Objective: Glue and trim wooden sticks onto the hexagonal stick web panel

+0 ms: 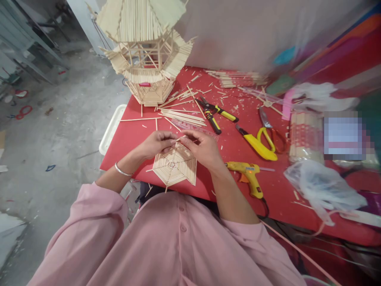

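Both of the person's hands meet over the far edge of a web-like stick panel [175, 169], which lies just below and between them near the front edge of the red tabletop [125, 137]. The right hand [205, 149] has thumb and forefinger pinched, seemingly on a short stick [180, 139]. The left hand [159, 143] has its fingers bunched against that same edge; whether they clamp anything I cannot tell.

The panel looks thin and brittle, so to my eye too hard a pinch could snap a strip or pop a joint loose. Its near tip reaches the tabletop's edge, and the pink shirt [172, 238] sits close by; leaning in could knock it askew.

On the near side of the right hand, the yellow glue gun [250, 176] lies with its nozzle beside the forearm [233, 192]. If it is hot, a careless swing of that arm could mean a burn. Beyond both hands, loose sticks [181, 117] lie in a spread, and past the left hand stands a tall tiered stick model [149, 51]; an overlong reach forward could jar its slender frame.
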### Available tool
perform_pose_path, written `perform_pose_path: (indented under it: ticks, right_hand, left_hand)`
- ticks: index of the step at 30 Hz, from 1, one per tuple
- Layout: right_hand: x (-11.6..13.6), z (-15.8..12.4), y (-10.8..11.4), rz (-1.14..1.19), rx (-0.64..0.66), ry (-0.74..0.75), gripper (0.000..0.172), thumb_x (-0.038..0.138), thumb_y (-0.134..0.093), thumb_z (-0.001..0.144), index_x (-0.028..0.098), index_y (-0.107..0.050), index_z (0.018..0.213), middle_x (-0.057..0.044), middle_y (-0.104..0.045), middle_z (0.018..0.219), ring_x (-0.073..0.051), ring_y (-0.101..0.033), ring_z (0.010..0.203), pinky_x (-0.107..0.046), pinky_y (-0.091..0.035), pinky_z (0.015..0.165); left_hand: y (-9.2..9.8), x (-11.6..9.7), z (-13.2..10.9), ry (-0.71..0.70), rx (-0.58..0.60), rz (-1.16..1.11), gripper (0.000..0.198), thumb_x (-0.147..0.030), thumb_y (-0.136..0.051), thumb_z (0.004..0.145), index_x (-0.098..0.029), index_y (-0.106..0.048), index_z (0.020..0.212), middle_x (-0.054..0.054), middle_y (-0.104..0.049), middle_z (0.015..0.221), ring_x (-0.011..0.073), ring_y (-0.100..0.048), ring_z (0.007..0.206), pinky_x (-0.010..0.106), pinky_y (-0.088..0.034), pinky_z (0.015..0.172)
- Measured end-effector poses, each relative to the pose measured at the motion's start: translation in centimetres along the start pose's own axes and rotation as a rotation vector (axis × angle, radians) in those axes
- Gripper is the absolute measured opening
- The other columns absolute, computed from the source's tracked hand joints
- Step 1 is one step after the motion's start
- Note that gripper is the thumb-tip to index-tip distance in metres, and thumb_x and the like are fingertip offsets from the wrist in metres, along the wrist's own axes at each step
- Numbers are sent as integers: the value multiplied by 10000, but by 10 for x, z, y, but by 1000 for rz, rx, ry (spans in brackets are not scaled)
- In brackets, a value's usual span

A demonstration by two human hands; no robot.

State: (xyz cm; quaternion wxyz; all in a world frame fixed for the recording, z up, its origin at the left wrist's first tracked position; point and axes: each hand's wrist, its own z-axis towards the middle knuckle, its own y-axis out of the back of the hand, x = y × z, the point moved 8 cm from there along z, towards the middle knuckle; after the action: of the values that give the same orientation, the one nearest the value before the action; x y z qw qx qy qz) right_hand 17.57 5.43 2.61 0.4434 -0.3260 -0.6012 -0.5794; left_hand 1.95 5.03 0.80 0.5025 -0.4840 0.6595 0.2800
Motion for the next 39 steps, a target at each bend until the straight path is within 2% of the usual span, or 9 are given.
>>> perform_pose_path:
  ticks: [3,8,16,22,25,29,32,35,39]
  right_hand:
    - [0,3,-8,32,4,-16,176,373,-714,891,226,-806,866,-35,-791,829,-186,-707,774,-340,-564,763]
    - [3,4,-9,38,-21,3,183,381,-710,888,227,-805,856,-30,-792,813,-183,-716,767,-326,-558,753]
    - [-11,-2,49,-169,-184,-10,278,419,-645,917,235,-829,1015,-71,-834,974,-245,-766,891,-376,-585,831]
    - [-35,-7,74,-380,-126,-69,284,419,-645,905,256,-843,1024,-93,-839,1062,-306,-772,971,-440,-580,876]
    - [-27,-8,63,-284,-97,-41,278,449,-659,906,264,-840,1006,-83,-837,1056,-304,-767,982,-446,-584,873]
    - [-5,-8,24,-13,25,-17,318,522,-676,907,264,-821,1024,-70,-826,1065,-258,-752,982,-401,-588,861]
    - [7,-9,1,136,81,-21,352,582,-690,885,242,-775,861,-38,-795,904,-208,-710,864,-345,-561,803]
    - [9,-10,-5,241,79,-41,442,622,-713,851,225,-659,663,11,-664,680,-152,-590,681,-306,-499,697]
    - [5,-16,2,255,70,-79,465,613,-742,827,223,-615,608,35,-550,595,-126,-476,598,-294,-418,606]
  left_hand:
    - [-1,-4,-5,-13,35,123,144,-164,-698,942,-144,-681,800,-48,-577,573,38,-467,455,182,-350,463]
    - [3,-7,-15,-31,74,216,148,-121,-655,948,-145,-651,802,-29,-631,597,51,-557,488,168,-425,483]
    - [16,8,-18,12,-90,4,158,-226,-643,989,-172,-563,864,9,-711,658,95,-656,468,178,-391,387]
    - [10,14,-16,-8,-88,-54,294,-361,-652,1014,-189,-517,818,4,-698,584,37,-429,307,185,-275,353]
    - [1,13,-17,-12,-66,-70,305,-347,-672,993,-187,-518,784,-12,-686,594,27,-409,323,188,-261,362]
    - [-21,9,-23,10,29,-102,283,-378,-697,962,-175,-566,815,-34,-668,617,27,-426,358,194,-329,403]
    - [-34,5,-27,-3,92,-133,302,-407,-734,934,-164,-585,832,-24,-675,647,21,-413,363,197,-311,400]
    - [-42,10,-30,0,109,-180,291,-384,-782,896,-163,-595,876,-23,-675,659,32,-451,382,189,-286,383]
    - [-56,30,-36,75,142,-262,341,-384,-841,819,-156,-606,915,27,-748,753,70,-566,412,187,-344,352]
